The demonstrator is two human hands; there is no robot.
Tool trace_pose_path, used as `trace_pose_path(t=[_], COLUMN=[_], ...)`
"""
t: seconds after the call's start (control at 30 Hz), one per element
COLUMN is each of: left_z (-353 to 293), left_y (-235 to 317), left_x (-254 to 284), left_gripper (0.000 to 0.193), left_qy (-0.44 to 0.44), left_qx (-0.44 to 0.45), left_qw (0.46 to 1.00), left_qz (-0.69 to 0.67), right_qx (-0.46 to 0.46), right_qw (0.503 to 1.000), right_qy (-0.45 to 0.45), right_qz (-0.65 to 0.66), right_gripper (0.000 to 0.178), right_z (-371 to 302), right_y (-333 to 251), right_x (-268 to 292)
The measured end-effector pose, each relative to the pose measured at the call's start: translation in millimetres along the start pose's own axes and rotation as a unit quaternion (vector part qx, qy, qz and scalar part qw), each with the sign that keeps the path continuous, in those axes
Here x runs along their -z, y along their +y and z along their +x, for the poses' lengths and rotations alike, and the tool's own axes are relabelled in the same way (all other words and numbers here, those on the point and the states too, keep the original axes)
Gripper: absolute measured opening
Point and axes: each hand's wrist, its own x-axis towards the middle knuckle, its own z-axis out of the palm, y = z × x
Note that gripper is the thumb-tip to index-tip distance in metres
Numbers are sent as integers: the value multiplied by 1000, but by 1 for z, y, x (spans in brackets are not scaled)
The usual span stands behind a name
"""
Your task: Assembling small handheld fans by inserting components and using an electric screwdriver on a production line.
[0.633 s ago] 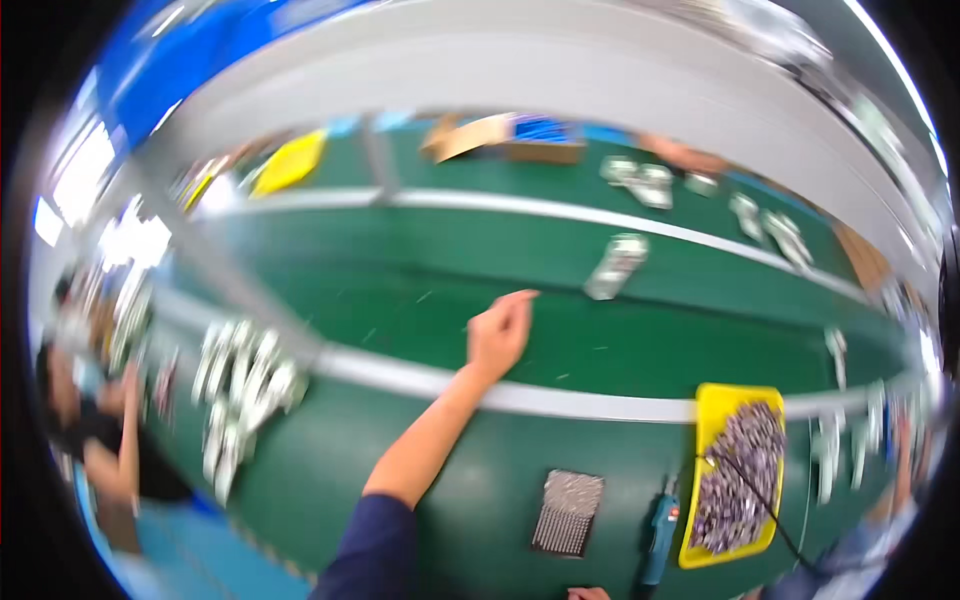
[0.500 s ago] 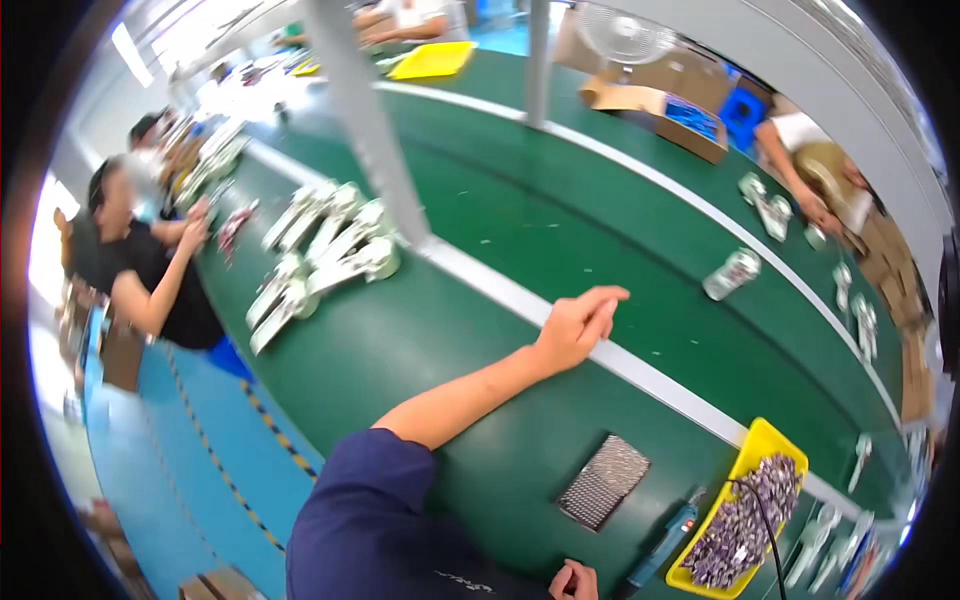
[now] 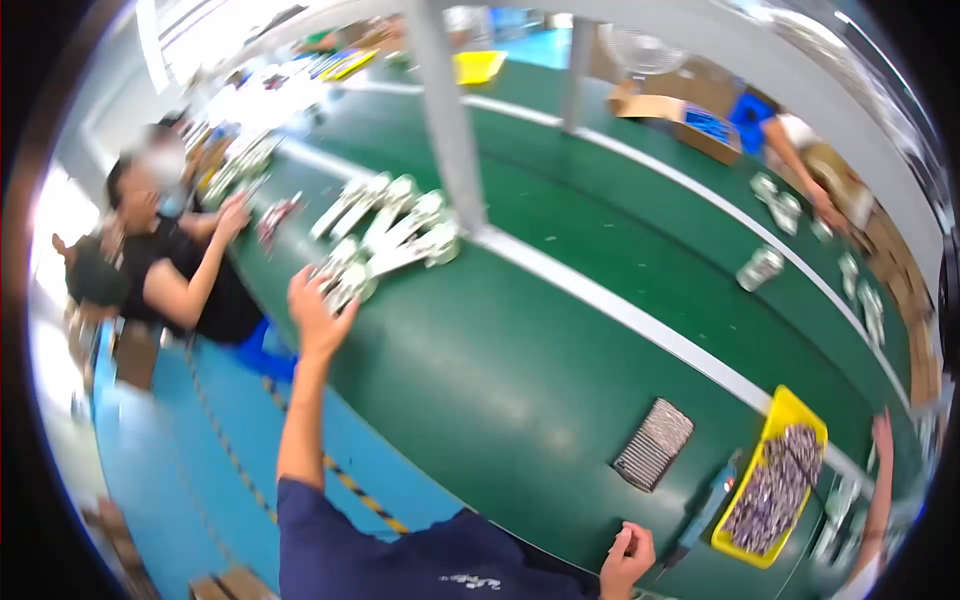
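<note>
My left hand (image 3: 322,318) is stretched out to the left, its thumb and fingers spread around the near end of a pale, long-handled part with a rounded head (image 3: 348,284). Whether the fingers press on it is hard to see. Several similar pale parts (image 3: 410,222) lie in a heap just beyond. Low in the view, my right hand (image 3: 626,562) is closed with curled fingers, and anything inside is hidden. Close to it lie a teal power screwdriver (image 3: 706,508) and a dark block filled with rows of small metallic pieces (image 3: 653,445).
A yellow tray (image 3: 783,398) of small shiny purplish pieces stands right of the screwdriver. A grey post (image 3: 450,130) rises beside the heap. One pale part (image 3: 760,268) lies on the green belt. A co-worker (image 3: 190,260) sits at left; another person's arm (image 3: 880,490) reaches in at right.
My left hand has swung from the metal strip in the middle leftward to the pale parts. The view has shifted, and another person's arm has come in at the right.
</note>
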Motion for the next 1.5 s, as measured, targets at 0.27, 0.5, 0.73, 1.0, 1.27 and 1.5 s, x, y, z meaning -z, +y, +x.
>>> trace_pose_path(t=[0.27,0.5,0.73,1.0,1.27,1.5], left_z=[-8,5,2,15,11,-11], left_y=[-155,-117,-107,-115,-115,-120], left_x=[-21,-28,-22,-34,-35,-25], left_gripper=[147,86,53,25,21,24], left_qy=[-234,-228,-183,-222,-215,-197], left_qx=[-43,65,-41,-12,30,30], left_qw=[970,936,966,944,947,953], left_qz=[-48,-261,-179,-243,-237,-230], right_qx=[23,29,26,32,29,39], right_qw=[998,998,998,996,996,998], right_qy=[29,59,52,69,69,22], right_qz=[47,2,-28,-45,-45,-36], right_gripper=[4,5,6,4,6,5], right_z=[7,-3,-1,5,-2,5], right_y=[-13,-13,-17,-19,-18,-19], right_x=[-19,-17,-23,-21,-19,-18])
